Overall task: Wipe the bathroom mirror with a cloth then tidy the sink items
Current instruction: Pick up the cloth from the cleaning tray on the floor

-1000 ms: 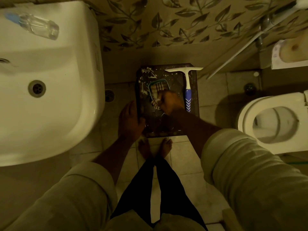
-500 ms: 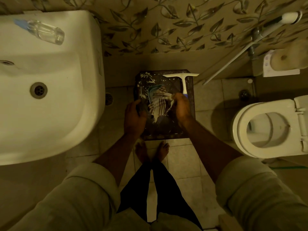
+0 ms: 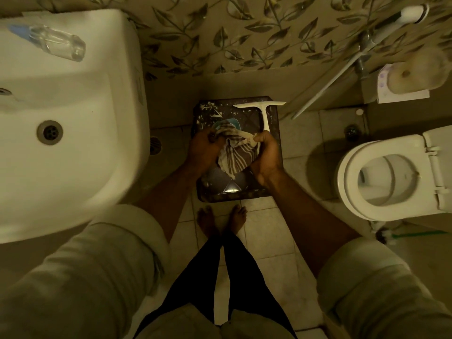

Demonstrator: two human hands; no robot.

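Note:
A striped cloth (image 3: 236, 155) hangs between both hands above a dark stool (image 3: 266, 189) on the floor. My left hand (image 3: 204, 149) grips its left edge and my right hand (image 3: 267, 152) pinches its upper right corner. A white squeegee (image 3: 263, 111) lies on the stool's far right side, its handle partly hidden behind my right hand. A small bluish dish (image 3: 228, 123) peeks out behind the cloth. The white sink (image 3: 73, 113) fills the left, with a clear bottle (image 3: 53, 41) lying on its back ledge. No mirror is in view.
A toilet (image 3: 386, 177) with its seat open stands at the right. A spray hose (image 3: 342, 74) runs down the leaf-patterned wall, and a paper roll (image 3: 411, 74) sits at the far right. My bare feet (image 3: 221, 220) stand on tiles just before the stool. A floor drain (image 3: 155, 144) lies under the sink's edge.
My right hand picked the cloth up off the stool, then my left hand left the stool's edge and took hold too. Both hands now hold it spread and higher.

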